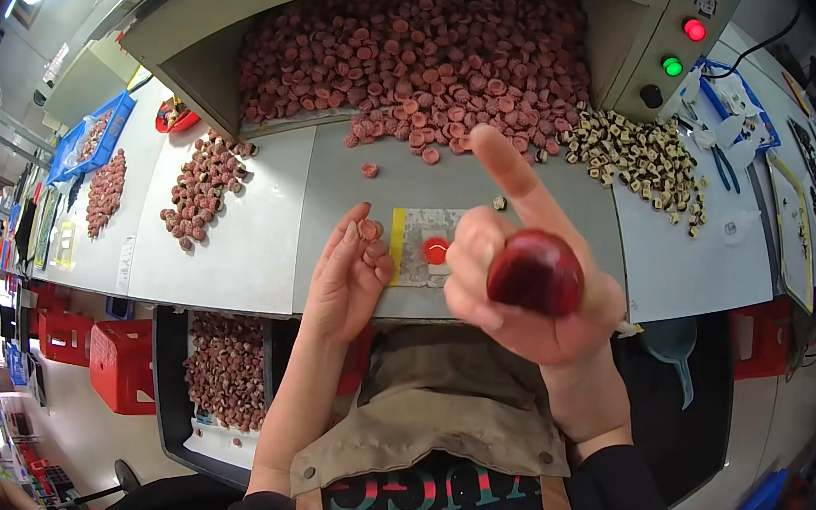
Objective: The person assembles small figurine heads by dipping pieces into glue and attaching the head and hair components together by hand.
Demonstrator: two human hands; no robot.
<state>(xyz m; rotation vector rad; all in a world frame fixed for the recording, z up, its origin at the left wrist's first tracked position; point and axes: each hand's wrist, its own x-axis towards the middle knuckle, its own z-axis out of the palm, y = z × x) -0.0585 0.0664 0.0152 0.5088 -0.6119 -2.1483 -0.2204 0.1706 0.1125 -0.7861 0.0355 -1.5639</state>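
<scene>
Two bare hands are up over the near edge of the grey table (336,267): the left hand (350,274) is half curled, pinching one small dusky-red cup (369,229) at its fingertips, just left of the patterned pad (409,267); the right hand (553,221) curls round one glossy dark-red knob (537,273), its index finger pointing straight out. On the pad sits one red disc (437,250) with a white mark I can't make out. Green and red lettering (431,494) runs across the person's black front, partly covered by brown cloth (439,425). One loose cup (369,170) lies farther off, before a heap of similar cups (431,51), too many to count. Right of that spreads one pile of pale-and-dark pieces (640,161). The machine's panel has one red light (694,30) and one green light (673,67). Leftward, one white label (125,263) bears print too small to read.
</scene>
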